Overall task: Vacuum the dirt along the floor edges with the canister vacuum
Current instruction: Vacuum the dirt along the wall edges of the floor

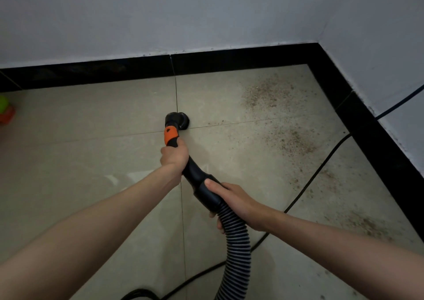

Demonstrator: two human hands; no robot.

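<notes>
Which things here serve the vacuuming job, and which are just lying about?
Job: brush nozzle, handle, ribbed hose, power cord, dirt, left hand, right hand.
Lying about: green and orange object.

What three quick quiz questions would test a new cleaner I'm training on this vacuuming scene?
1. True or false: the round black brush nozzle sits on the brown dirt patch.
2. Which hand grips the ribbed grey hose at its black cuff: A left hand, B right hand?
3. Fill in: the thin black power cord runs along the ___ side of the beige tiled floor.

Key: 1 false, it rests on cleaner tile left of the dirt; 2 B; 3 right.
</notes>
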